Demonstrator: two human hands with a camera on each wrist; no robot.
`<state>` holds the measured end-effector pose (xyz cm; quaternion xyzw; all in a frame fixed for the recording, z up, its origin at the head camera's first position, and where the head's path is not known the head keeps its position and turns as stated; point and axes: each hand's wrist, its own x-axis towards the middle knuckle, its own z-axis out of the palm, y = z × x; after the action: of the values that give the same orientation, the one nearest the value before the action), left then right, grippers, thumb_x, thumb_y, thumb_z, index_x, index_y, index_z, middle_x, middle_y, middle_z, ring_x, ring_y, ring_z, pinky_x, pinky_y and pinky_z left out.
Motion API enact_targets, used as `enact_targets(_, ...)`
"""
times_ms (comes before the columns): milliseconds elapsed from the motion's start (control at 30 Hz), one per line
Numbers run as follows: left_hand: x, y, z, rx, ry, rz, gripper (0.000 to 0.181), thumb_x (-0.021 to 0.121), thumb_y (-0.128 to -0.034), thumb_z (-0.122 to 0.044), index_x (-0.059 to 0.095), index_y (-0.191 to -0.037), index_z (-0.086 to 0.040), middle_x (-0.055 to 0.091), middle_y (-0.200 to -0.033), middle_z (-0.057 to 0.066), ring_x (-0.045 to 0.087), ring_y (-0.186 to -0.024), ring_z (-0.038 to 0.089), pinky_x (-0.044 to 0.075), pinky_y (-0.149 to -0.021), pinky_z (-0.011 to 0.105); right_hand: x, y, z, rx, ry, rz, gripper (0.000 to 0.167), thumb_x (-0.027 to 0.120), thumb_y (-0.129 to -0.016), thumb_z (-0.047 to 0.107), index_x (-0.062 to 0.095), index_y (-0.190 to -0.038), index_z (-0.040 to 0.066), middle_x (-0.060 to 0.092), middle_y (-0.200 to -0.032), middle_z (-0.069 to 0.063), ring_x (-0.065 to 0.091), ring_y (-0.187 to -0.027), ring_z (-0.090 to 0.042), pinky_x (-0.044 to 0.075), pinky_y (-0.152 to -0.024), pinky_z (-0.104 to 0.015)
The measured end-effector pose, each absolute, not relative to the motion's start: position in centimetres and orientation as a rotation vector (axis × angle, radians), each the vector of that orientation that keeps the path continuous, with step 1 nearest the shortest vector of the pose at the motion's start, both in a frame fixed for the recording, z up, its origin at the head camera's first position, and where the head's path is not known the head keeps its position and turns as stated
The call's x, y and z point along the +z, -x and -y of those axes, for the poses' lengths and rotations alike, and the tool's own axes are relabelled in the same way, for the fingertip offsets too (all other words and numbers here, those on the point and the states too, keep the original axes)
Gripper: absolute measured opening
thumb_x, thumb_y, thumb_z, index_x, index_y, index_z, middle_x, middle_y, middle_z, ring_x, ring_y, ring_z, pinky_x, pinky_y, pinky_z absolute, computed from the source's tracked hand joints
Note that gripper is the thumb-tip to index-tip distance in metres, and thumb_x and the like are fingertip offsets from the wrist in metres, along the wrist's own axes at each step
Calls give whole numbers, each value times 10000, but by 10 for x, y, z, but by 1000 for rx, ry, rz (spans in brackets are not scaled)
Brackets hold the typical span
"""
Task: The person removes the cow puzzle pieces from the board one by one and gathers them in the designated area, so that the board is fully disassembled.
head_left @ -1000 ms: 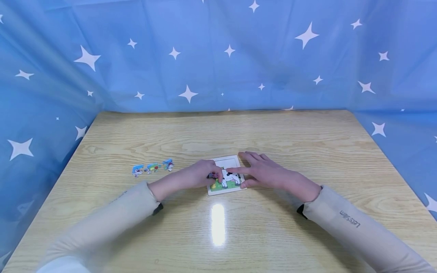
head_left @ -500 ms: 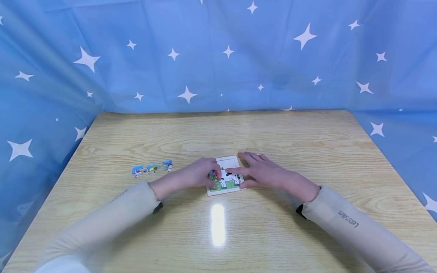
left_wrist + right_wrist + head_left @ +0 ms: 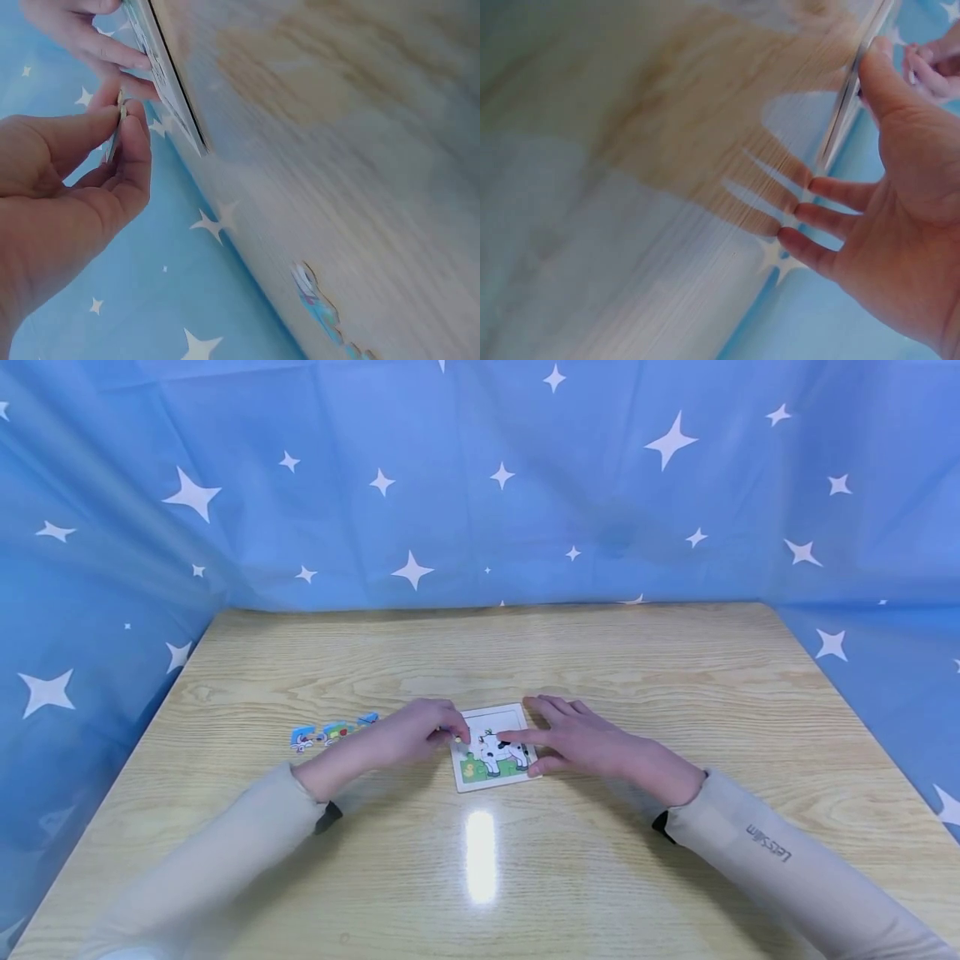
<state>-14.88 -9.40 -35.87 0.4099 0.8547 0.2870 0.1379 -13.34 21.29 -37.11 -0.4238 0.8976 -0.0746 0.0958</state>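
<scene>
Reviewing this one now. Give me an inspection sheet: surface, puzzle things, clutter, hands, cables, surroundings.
Surface: wood-grain table, with a bright glare patch nearer the person than the board.
Job's things: cow puzzle board, incomplete; at least three loose pieces lie left of it.
Clutter: nothing seen.
Left hand: pinches a puzzle piece by the board's left side; its picture is unreadable.
Right hand: at the board's right side, index finger extended over the board.
Cables: nothing seen.
Surroundings: blue star-printed cloth behind the table.
</scene>
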Motion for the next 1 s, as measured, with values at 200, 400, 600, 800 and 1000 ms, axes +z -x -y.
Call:
enact_targets(200, -360, 147, 102, 899, -1158, -2482, 169, 674, -1030, 109, 777, -1098, -7, 714, -1026, 61, 554, -849, 128, 504, -788, 275, -369, 133, -215, -216, 1258, -2666, 574, 694, -1075, 432, 593, -1613, 257, 416, -1653, -328, 427, -1516, -513, 438, -1131, -724)
enact_targets(400, -362, 142, 116, 997, -1064, -2456, 141, 755, -998, 71, 717, -1092, -27, 683, -943, 22, 549, -786, 103, 514, -755, 278, -369, 135, -216, -211, 1244, -2656, 582, 686, -1079, 434, 577, -1625, 262, 400, -1663, -329, 413, -1526, -518, 418, -1150, -727)
enact_targets(600, -362, 137, 129, 1021, -1029, -2477, 182, 817, -968, 24, 694, -1083, -47, 703, -938, 2, 611, -840, 110, 548, -780, 298, -374, 137, -218, -207, 1223, -2639, 597, 686, -1081, 421, 556, -1639, 255, 374, -1678, -344, 383, -1542, -539, 382, -1171, -752)
enact_targets(800, -361, 135, 142, 1017, -965, -2450, 200, 822, -965, 19, 701, -1118, -27, 757, -973, 17, 680, -891, 143, 592, -830, 330, -372, 136, -218, -229, 1226, -2631, 594, 677, -1086, 424, 552, -1641, 252, 373, -1676, -344, 383, -1538, -544, 381, -1161, -766)
enact_targets(1000, -358, 130, 162, 998, -964, -2434, 196, 826, -965, 14, 718, -1128, -5, 761, -965, -10, 682, -881, 131, 608, -827, 324, -374, 135, -217, -241, 1235, -2629, 591, 672, -1087, 430, 556, -1638, 248, 362, -1678, -349, 373, -1541, -548, 385, -1151, -778)
